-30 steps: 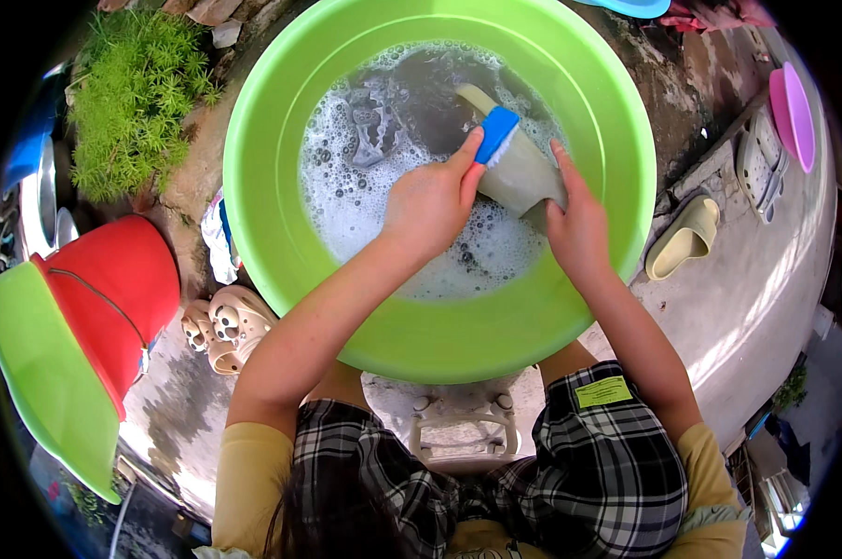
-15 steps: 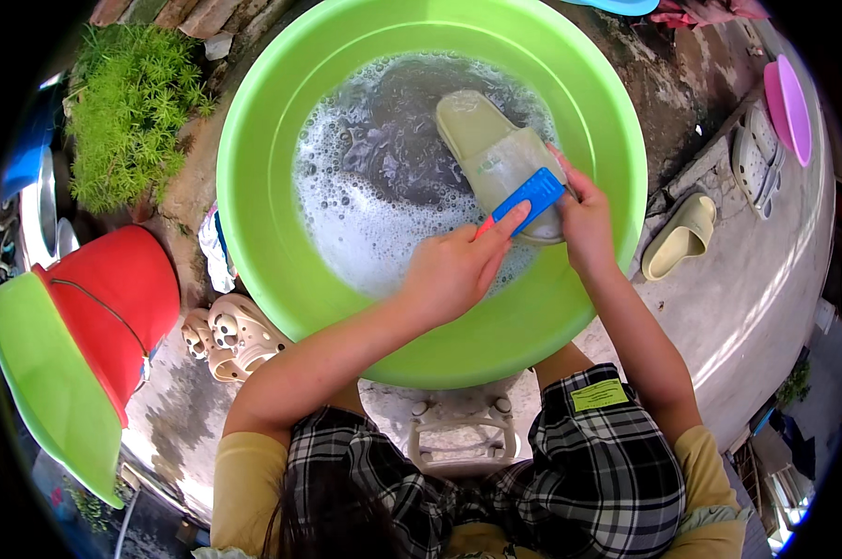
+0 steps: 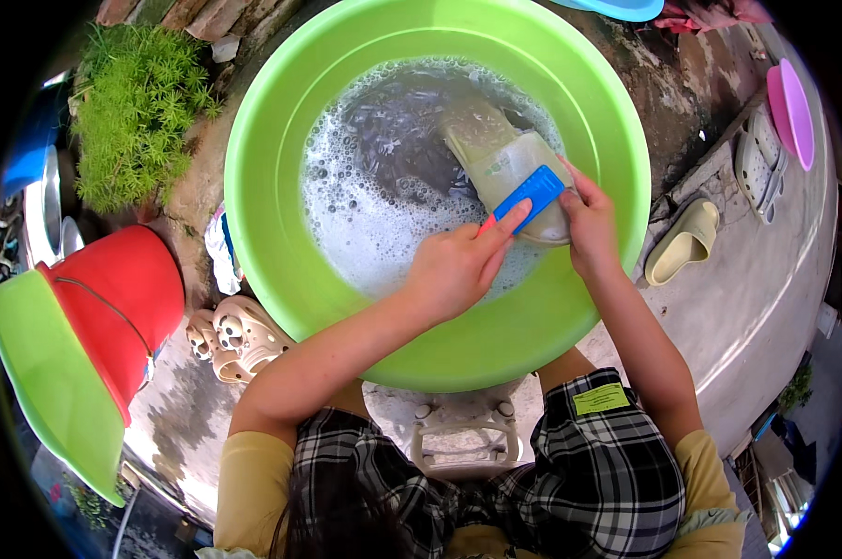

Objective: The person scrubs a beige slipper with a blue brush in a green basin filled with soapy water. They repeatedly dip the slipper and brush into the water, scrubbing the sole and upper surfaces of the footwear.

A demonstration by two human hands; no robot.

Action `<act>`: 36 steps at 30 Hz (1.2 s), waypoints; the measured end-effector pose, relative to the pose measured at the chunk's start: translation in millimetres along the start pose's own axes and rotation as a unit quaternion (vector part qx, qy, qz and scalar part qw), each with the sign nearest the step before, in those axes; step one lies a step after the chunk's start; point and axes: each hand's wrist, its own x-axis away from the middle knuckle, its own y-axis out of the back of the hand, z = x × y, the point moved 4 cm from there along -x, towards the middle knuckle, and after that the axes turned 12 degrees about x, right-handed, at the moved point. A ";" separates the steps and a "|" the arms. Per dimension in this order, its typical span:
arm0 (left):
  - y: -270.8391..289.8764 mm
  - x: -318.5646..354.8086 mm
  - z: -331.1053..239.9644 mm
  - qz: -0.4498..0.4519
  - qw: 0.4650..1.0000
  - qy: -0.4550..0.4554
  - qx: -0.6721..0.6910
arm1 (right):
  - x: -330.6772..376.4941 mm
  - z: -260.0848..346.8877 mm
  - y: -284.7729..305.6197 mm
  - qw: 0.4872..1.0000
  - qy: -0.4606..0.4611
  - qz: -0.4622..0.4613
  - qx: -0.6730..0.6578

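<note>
Fingers: left hand [image 3: 460, 268] grips the brush; right hand [image 3: 592, 228] clasps the slipper.
Tub [image 3: 439, 361]: green, holding foamy water [image 3: 374, 228].
Bucket [image 3: 127, 296]: red, left of the tub.
Slipper [image 3: 506, 168]: in the tub, far end in water.
Brush [image 3: 539, 196]: blue, against the slipper.

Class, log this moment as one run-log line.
left hand: holds blue brush against pale slipper | right hand: grips same slipper | setting: green basin, foamy water

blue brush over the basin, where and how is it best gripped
The blue brush is probably best taken by its pinkish near-left end, coming from the near left, as the left hand does: its long blue back faces up for the fingers, while the far-right end lies over the slipper, close to the right hand.
</note>
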 end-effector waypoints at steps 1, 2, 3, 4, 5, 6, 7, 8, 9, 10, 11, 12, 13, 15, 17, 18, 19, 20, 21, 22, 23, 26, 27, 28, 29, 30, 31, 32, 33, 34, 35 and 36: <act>2.4 0.3 3.1 -0.026 0.999 0.015 0.021 | 1.0 -1.2 -1.0 1.000 -0.006 0.002 -0.027; 8.2 -1.1 9.3 -0.052 0.997 0.031 0.042 | 1.8 -0.6 -4.0 0.998 -0.012 0.003 -0.054; 14.5 -4.4 15.5 -0.078 0.994 0.046 0.063 | 2.8 -0.6 -4.9 0.997 -0.018 0.005 -0.081; 31.4 -16.7 17.9 -0.112 0.985 0.103 0.080 | 2.8 -0.9 -5.3 0.994 -0.053 0.008 -0.100; 32.1 -14.9 17.2 -0.116 0.985 0.092 0.086 | 2.7 -1.5 -3.9 0.989 -0.087 0.012 -0.119; 30.9 -11.5 16.3 -0.121 0.985 0.082 0.092 | 2.9 -3.0 -2.5 0.983 -0.122 0.016 -0.138; 28.9 -10.6 14.0 -0.124 0.985 0.068 0.100 | 1.0 -4.7 0.9 0.983 -0.123 0.016 -0.137; 20.9 -3.1 -2.6 -0.076 0.991 0.040 0.104 | -0.6 -8.4 4.4 0.983 -0.123 0.017 -0.135; 19.8 -5.2 -2.5 -0.076 0.993 0.011 0.089 | -2.2 -10.1 6.1 0.983 -0.124 0.017 -0.134; 19.2 -6.2 -4.7 -0.076 0.994 -0.014 0.076 | -1.4 -9.8 5.5 0.982 -0.124 0.021 -0.142; 19.7 -8.4 -7.0 -0.076 0.994 -0.039 0.063 | -1.6 -7.4 4.3 0.980 -0.123 0.026 -0.151; 29.3 -15.5 9.3 -0.098 0.990 0.072 0.071 | -0.7 -6.7 2.9 0.979 -0.123 0.030 -0.160; 36.7 -18.6 13.8 -0.111 0.987 0.091 0.075 | 1.0 -5.0 1.7 0.979 -0.119 0.029 -0.162; 46.1 -20.9 19.5 -0.135 0.979 0.127 0.084 | 6.3 -2.4 0.2 0.980 -0.109 0.025 -0.167; 28.3 -6.8 2.3 -0.099 0.993 0.012 0.069 | 2.3 -6.5 4.0 0.975 -0.122 0.050 -0.180; 23.9 -2.3 -3.4 -0.063 0.995 -0.031 0.065 | 2.1 -9.1 4.6 0.972 -0.130 0.061 -0.186; 20.1 1.3 -6.8 -0.030 0.995 -0.072 0.062 | 2.1 -8.4 2.2 0.969 -0.143 0.058 -0.194; 29.5 -9.7 2.1 -0.079 0.993 -0.058 0.065 | 4.0 -6.4 0.2 0.965 -0.160 0.056 -0.200; 41.9 -19.8 16.5 -0.118 0.989 0.043 0.077 | 6.5 -5.7 -0.6 0.961 -0.177 0.055 -0.207; 57.3 -30.3 30.0 -0.135 0.984 0.093 0.068 | 7.6 -4.6 -1.1 0.954 -0.204 0.049 -0.215; 67.7 -34.6 39.4 -0.152 0.976 0.143 0.059 | 10.0 -3.9 -1.7 0.947 -0.230 0.044 -0.222; 40.1 -16.9 1.5 -0.119 0.988 0.015 0.093 | 2.3 -21.3 2.3 0.910 -0.277 0.068 -0.300; 33.6 -13.7 -5.1 -0.095 0.992 -0.018 0.083 | -2.1 -32.3 7.1 0.894 -0.288 0.082 -0.334; 27.1 -12.2 -10.5 -0.072 0.993 -0.052 0.074 | -7.9 -38.0 11.4 0.876 -0.287 0.132 -0.365; 22.3 -8.6 -16.1 -0.050 0.993 -0.080 0.063 | -9.6 -42.7 14.7 0.853 -0.291 0.184 -0.393; 31.7 -18.0 -4.4 -0.082 0.995 -0.057 0.028 | -9.0 -46.8 16.9 0.826 -0.294 0.234 -0.421; 46.6 -27.2 15.9 -0.115 0.993 0.020 0.036 | -7.5 -45.3 13.5 0.845 -0.299 0.190 -0.400; 65.6 -36.1 34.7 -0.148 0.984 0.095 0.043 | -4.6 -34.6 5.6 0.863 -0.299 0.147 -0.379; 77.6 -38.5 45.9 -0.180 0.968 0.167 0.050 | -3.5 -28.3 1.8 0.879 -0.297 0.104 -0.358; 76.6 -37.3 39.0 -0.175 0.974 0.133 0.054 | -6.6 -31.7 2.4 0.879 -0.298 0.123 -0.352; 66.2 -32.8 27.6 -0.166 0.979 0.098 0.063 | -10.2 -39.3 8.8 0.879 -0.298 0.136 -0.346; 54.6 -26.3 14.7 -0.158 0.983 0.064 0.071 | -13.4 -45.4 13.8 0.880 -0.298 0.150 -0.339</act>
